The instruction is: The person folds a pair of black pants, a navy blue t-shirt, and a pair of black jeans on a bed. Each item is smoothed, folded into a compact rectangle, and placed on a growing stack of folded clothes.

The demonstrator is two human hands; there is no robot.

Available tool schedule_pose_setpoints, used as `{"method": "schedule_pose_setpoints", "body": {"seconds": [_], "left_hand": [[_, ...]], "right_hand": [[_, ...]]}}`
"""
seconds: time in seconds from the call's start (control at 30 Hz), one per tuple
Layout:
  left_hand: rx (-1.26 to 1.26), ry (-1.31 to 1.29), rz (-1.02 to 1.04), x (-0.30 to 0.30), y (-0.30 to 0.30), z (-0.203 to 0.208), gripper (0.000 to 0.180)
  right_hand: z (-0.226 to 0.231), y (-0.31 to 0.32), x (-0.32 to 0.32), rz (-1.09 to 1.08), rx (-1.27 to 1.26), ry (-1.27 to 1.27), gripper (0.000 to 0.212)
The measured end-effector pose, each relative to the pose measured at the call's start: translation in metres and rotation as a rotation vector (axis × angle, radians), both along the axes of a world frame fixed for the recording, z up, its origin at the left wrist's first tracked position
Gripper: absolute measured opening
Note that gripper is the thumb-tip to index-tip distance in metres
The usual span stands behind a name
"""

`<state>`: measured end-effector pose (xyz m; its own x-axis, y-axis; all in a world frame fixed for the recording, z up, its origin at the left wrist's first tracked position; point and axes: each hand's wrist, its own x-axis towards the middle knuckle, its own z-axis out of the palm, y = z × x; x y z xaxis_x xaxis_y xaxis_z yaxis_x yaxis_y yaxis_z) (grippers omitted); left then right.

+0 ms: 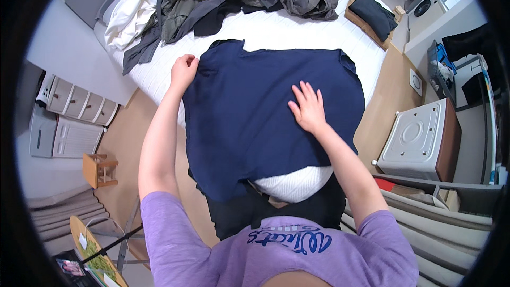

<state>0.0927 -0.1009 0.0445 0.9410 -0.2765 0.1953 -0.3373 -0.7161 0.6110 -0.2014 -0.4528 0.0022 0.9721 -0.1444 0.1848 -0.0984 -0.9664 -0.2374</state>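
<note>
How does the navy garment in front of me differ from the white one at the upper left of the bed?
The navy garment is spread mostly flat, while the white garment is bunched up. The navy one takes up far more of the view than the white one. Your right hand rests on the navy one; neither hand touches the white one. Both lie at least partly on the white bed.

Navy garment (239, 106), spread out, partly on bed (303, 34)
</note>
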Motion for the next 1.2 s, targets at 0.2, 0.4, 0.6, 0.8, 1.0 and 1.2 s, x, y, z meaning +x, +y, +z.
{"method": "schedule_pose_setpoints", "body": {"seconds": [0.2, 0.4, 0.6, 0.8, 1.0, 1.2], "left_hand": [[0.333, 0.027, 0.150, 0.079, -0.070, -0.024, 0.051], [0.398, 0.133, 0.007, 0.123, -0.089, -0.016, 0.027], [-0.098, 0.098, 0.135, 0.138, -0.080, -0.030, 0.009], [-0.261, -0.135, -0.054, 0.135, -0.091, -0.080, 0.040], [0.027, 0.706, -0.017, 0.130, -0.010, -0.045, 0.040], [-0.043, 0.873, -0.243, 0.083, 0.010, -0.022, 0.050]], "right_hand": [[-0.021, 0.002, 0.002, -0.029, -0.077, -0.019, 0.061], [-0.014, -0.002, 0.005, -0.038, -0.047, 0.028, 0.060], [-0.012, -0.001, 0.007, -0.039, -0.036, 0.067, 0.060], [-0.013, -0.003, 0.008, -0.023, -0.037, 0.059, 0.061], [-0.014, -0.003, 0.008, -0.027, -0.029, 0.060, 0.061], [-0.014, -0.004, 0.007, -0.029, -0.025, 0.048, 0.061]]}}
